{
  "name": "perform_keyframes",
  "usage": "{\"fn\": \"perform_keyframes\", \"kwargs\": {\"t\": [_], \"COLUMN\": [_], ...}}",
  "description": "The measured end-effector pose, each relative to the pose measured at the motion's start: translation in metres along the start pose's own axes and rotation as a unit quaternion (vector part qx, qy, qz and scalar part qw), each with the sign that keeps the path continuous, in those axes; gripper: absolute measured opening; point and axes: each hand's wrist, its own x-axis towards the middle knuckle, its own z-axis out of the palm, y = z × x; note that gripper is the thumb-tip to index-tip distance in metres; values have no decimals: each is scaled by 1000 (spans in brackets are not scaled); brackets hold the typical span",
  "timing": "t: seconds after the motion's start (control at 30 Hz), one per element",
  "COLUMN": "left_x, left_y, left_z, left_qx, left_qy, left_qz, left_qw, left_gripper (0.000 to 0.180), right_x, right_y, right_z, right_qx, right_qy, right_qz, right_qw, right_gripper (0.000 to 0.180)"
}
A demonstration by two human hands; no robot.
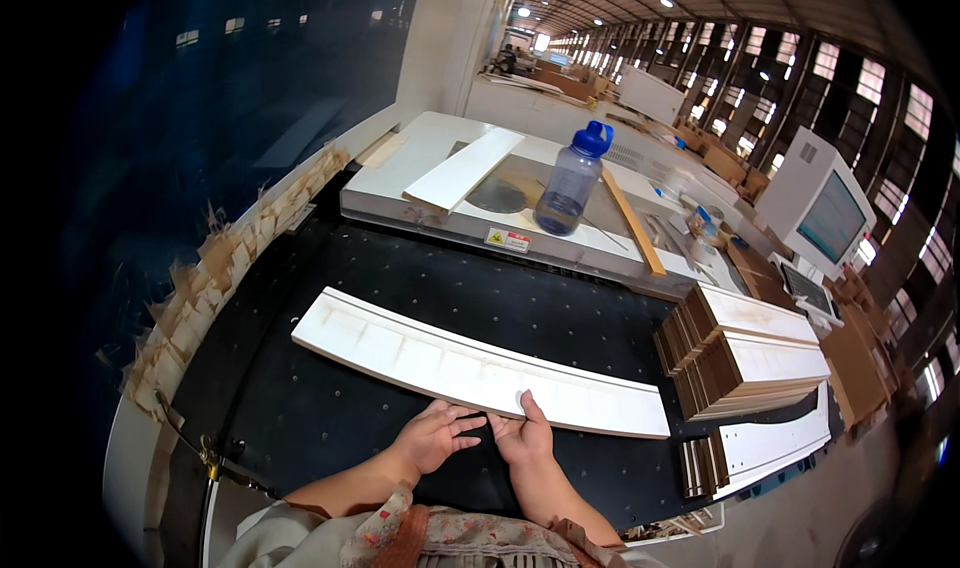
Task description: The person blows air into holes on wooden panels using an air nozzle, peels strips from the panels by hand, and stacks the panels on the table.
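A long white panel (470,363) with a groove along its far edge lies slantwise before me, over a black work surface. My right hand (522,436) grips its near edge, thumb on top and fingers below, where they are partly hidden. Beside it, my left hand (432,436) is open, its fingers stretched toward the right hand just under the panel's near edge. Whether those fingertips touch the panel, I cannot tell.
The black table (400,268) is dotted with small holes. Stacked white panels (765,358) stand at the right, with more panels (775,448) nearer me. Behind are a blue-capped bottle (567,188), a loose white board (465,171), a wooden strip (633,223) and a monitor (820,208).
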Motion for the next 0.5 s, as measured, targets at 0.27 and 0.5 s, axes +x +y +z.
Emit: {"fn": "perform_keyframes", "kwargs": {"t": [0.27, 0.5], "left_x": [4, 3], "left_y": [1, 3], "left_z": [-10, -6], "left_qx": [-88, -100], "left_qy": [86, 101], "left_qz": [-11, -16], "left_qw": [992, 990], "left_gripper": [42, 42], "right_x": [3, 1], "right_y": [4, 4], "right_z": [-1, 0], "right_qx": [-48, -83], "right_qy": [22, 41], "right_qz": [11, 24], "right_qw": [999, 995], "right_gripper": [37, 35]}}
